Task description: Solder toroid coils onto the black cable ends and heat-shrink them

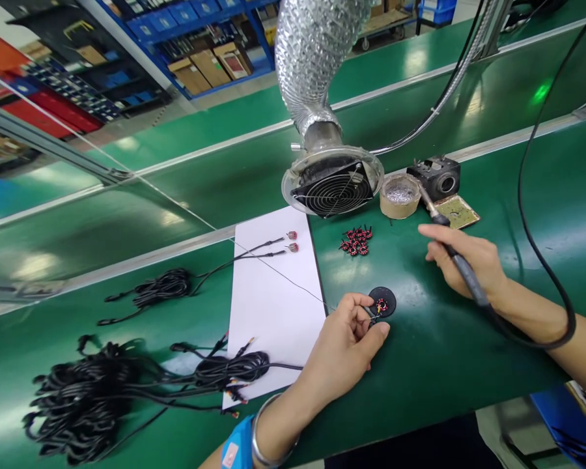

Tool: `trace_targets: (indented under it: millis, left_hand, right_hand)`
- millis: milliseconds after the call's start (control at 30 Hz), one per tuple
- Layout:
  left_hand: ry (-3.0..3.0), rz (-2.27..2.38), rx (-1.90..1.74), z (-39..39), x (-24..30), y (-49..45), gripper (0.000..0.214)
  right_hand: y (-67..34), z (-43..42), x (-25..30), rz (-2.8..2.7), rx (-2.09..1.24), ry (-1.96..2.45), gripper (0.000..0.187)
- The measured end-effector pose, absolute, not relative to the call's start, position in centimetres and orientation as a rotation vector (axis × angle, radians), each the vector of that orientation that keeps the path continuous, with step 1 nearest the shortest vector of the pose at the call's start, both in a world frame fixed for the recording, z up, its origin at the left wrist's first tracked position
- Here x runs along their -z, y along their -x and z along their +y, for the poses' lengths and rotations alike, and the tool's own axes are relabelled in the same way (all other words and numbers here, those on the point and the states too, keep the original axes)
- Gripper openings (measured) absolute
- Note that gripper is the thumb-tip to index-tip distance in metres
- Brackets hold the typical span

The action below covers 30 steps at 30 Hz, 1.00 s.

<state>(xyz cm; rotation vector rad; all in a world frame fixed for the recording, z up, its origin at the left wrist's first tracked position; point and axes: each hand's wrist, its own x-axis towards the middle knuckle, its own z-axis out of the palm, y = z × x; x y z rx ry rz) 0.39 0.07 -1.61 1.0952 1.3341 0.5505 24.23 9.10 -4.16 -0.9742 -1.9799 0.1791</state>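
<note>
My left hand [348, 339] is closed in a pinch beside a small black round pad [383, 302] that carries a little red coil. A thin solder wire [278, 272] runs across the white sheet to those fingers. My right hand [463, 262] is wrapped round a soldering iron [452, 251]. The iron's tip points up toward a round tin of solder residue [399, 195]. Its black cord [542, 260] loops over my right forearm.
A fume extractor fan [333, 185] on a foil duct hangs over the bench. An iron stand [437, 176] and sponge [456, 211] sit behind. Red coils [355, 241] lie in a pile. White paper [273, 299] and black cable bundles [97, 391] lie at the left.
</note>
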Motion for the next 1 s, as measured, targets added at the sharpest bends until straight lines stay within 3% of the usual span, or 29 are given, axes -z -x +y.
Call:
trace_targets:
  millis: [133, 400, 533, 700, 867, 1000]
  left_hand:
    - [-1.231, 1.388, -0.487, 0.0, 1.3, -0.2, 0.042]
    - [-1.468, 1.419, -0.408, -0.1, 0.8, -0.2, 0.042]
    - [-1.479, 1.423, -0.419, -0.1, 0.9, -0.1, 0.041]
    - [-1.347, 1.323, -0.532, -0.2, 1.4, 0.2, 0.027]
    - [-1.316, 1.244, -0.689, -0.5, 1.6, 0.3, 0.022]
    - [-1.343, 1.244, -0.723, -0.5, 1.6, 0.1, 0.023]
  right_hand:
    - [-22.2, 6.1, 4.4, -2.12, -0.351, 0.819, 0.015]
    - [-20.0, 5.0, 5.5, -2.274, -0.55, 0.739, 0.03]
    - [-19.5, 5.2, 5.5, -2.229, -0.513, 0.647, 0.028]
    - [-19.9, 5.1, 4.5, -2.05, -0.582, 0.691, 0.035]
    - [-20.3, 4.4, 3.5, -1.934, -1.055, 0.744, 0.054]
    - [-20.1, 3.8, 3.4, -1.785, -1.429, 0.731, 0.052]
